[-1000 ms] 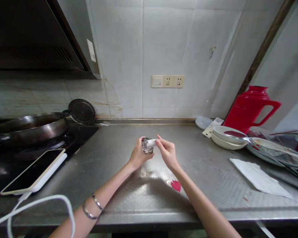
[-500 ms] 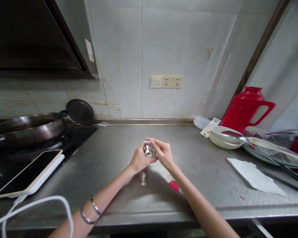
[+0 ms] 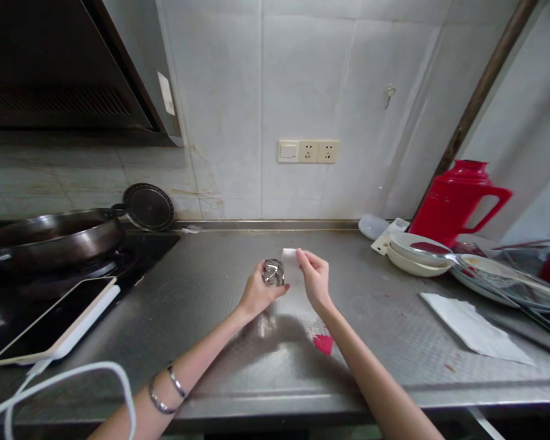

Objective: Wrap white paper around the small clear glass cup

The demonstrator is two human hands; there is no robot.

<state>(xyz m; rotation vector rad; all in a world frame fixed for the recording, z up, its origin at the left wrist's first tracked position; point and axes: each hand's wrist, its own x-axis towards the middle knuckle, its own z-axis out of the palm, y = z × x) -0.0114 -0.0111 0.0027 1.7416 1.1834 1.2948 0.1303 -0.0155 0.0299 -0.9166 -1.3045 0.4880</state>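
My left hand (image 3: 256,294) is wrapped round a small shiny silvery object (image 3: 274,272) with a roundish, glittering face; I cannot make out its exact kind. Just to the right, my right hand (image 3: 316,280) pinches a small white strip (image 3: 289,252) between thumb and fingers. The strip extends leftward from the fingertips, above and beside the silvery object. Whether the two touch is unclear. Both hands are over the middle of the steel counter (image 3: 229,366). A red patch (image 3: 322,344) shows on the counter by my right forearm.
Left, a pan (image 3: 59,241) sits on the black stove, with a phone (image 3: 50,321) and its white cable (image 3: 91,368) in front. On the right are a red thermos (image 3: 456,205), stacked bowls (image 3: 415,263), a plate (image 3: 499,281) and a white napkin (image 3: 472,327).
My right hand has moved right, away from the silvery object, with the white strip in its fingers. The object's face is now uncovered, while my left hand stays around it.
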